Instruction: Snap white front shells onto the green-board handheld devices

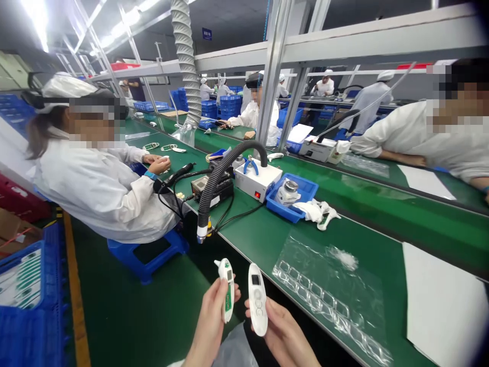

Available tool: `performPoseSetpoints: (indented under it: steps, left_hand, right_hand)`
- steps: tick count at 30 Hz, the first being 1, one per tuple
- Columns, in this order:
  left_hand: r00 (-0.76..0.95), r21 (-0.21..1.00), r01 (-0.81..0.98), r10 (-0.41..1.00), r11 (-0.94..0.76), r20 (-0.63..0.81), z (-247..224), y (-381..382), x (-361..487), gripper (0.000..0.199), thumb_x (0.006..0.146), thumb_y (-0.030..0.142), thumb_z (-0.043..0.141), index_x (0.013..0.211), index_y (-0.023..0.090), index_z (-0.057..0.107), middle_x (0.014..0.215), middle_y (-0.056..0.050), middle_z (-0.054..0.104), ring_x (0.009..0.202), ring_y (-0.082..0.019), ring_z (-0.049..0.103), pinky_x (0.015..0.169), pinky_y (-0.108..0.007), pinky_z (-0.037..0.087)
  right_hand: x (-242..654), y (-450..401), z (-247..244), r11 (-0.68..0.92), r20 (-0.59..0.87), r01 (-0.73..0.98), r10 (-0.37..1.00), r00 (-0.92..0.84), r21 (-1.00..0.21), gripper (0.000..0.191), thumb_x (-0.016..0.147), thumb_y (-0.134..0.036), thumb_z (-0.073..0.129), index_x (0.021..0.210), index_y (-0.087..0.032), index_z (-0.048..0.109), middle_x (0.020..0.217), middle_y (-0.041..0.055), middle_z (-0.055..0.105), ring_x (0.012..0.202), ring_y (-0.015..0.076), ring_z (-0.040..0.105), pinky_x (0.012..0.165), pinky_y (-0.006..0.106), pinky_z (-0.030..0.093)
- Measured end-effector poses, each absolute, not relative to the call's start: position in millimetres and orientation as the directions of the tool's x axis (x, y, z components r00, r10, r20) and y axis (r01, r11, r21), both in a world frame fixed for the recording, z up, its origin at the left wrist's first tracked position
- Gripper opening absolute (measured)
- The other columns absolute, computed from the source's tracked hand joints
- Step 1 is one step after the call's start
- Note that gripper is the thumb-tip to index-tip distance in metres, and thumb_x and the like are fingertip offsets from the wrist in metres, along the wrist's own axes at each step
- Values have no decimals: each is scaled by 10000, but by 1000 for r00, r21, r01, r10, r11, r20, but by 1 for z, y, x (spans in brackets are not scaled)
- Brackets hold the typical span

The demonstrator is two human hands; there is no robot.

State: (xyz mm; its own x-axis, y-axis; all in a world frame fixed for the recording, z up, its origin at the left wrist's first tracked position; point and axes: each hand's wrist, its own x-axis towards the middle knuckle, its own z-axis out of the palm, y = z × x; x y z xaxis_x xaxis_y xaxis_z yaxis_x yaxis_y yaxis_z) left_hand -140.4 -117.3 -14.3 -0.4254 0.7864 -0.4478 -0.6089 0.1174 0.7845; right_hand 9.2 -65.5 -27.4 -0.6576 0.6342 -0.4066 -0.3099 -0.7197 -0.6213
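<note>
My left hand [215, 309] is closed around an opened ear thermometer body [228, 290], white, with a green circuit board and a small grey display showing. Its pointed probe tip aims up and left. In my right hand [280, 326] is a white thermometer cover [257, 298] with a dark window and several round button outlines, its outer face turned to me. The two parts are held upright side by side with a small gap between them, in front of the bench edge. My fingertips behind both parts are partly hidden.
On the green bench [244, 227] lie a plastic bag [328, 285] with clear square pieces, white sheets [439, 300] and a blue tray [294, 196] holding a metal-topped bottle. A black hose [208, 191] bends over the bench edge. A co-worker [99, 183] sits at the left.
</note>
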Motion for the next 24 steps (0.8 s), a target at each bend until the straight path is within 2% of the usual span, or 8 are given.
performPoseSetpoints:
  steps: [3,5,7,11,19,24]
  left_hand:
    - [-399,889,-435,856,139,-329,-4,-110,-121,303,830,430,652,991,175,644,938,-56,663,963,-205,591,899,-291,451]
    - [-354,920,-365,894,140,-276,-1,-105,-108,290,843,423,634,1008,185,614,985,-61,661,954,-211,592,849,-283,461]
    - [-333,936,-319,907,148,-257,-1,-101,-97,288,847,419,629,1017,190,589,966,-58,658,916,-205,597,806,-271,465]
    - [-310,951,-271,921,150,-234,-4,-96,-83,292,852,408,623,1049,204,554,990,-60,653,963,-215,608,848,-273,462]
    - [-275,937,-283,918,206,-285,-12,-91,-66,342,812,427,667,1042,191,574,993,-89,673,987,-238,626,876,-288,471]
    - [-220,932,-262,925,251,-311,-18,-91,-62,416,818,469,643,1091,156,608,1092,-140,675,1029,-269,616,921,-329,479]
  right_hand:
    - [18,-67,-30,-625,-330,-296,688,-646,-723,468,741,-432,770,1131,-180,708,1080,109,714,1004,257,647,918,349,472]
    - [22,-68,-30,-558,-267,-316,726,-634,-767,535,717,-406,796,1200,-212,672,1181,100,682,1111,280,608,1023,398,417]
    - [26,-69,-28,-511,-244,-315,756,-608,-800,565,682,-393,824,1201,-227,673,1233,97,659,1148,297,590,1060,433,390]
    - [34,-70,-28,-472,-263,-286,795,-547,-834,564,646,-412,841,1161,-229,699,1202,109,678,1115,328,612,1010,469,442]
    - [47,-70,-30,-393,-173,-344,834,-525,-853,503,728,-399,786,1194,-239,682,1197,103,669,1121,313,600,1024,447,429]
    - [52,-70,-24,-313,-118,-306,846,-520,-899,443,760,-442,739,1154,-242,708,1043,92,664,977,294,625,887,391,497]
